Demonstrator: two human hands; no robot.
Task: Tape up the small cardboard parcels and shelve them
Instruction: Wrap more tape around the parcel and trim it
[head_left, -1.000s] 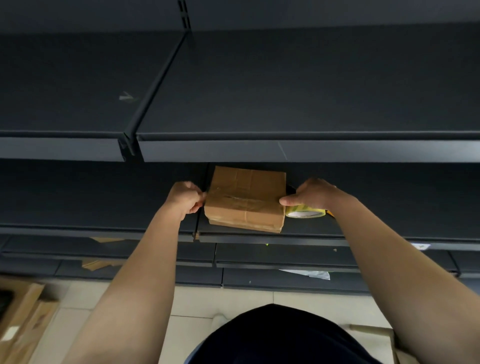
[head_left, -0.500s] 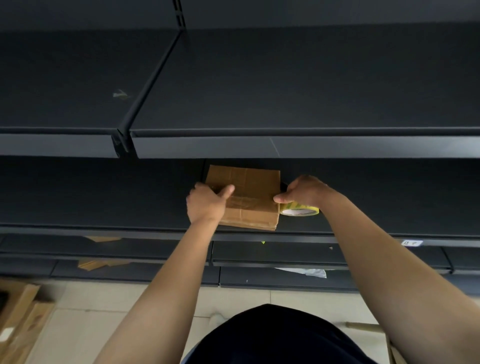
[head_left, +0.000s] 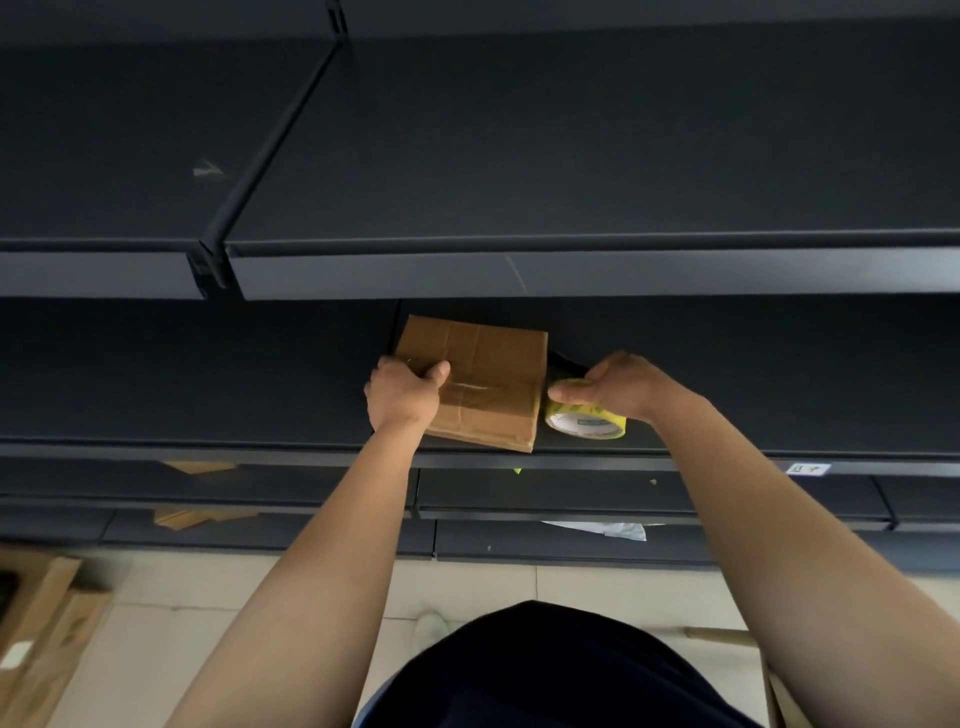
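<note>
The left hand (head_left: 402, 397) now clamps the parcel (head_left: 488, 384) instead of resting beside it, while the right hand (head_left: 623, 384) grips the tape roll (head_left: 584, 421) alongside, suggesting taping is underway.

The flat brown cardboard parcel (head_left: 493, 364) lies on the dark metal shelf (head_left: 208, 405), with the yellow tape roll (head_left: 584, 423) just right of it.

Dark metal shelving (head_left: 571, 270) in tiers; pale tiled floor (head_left: 171, 649) below.
</note>
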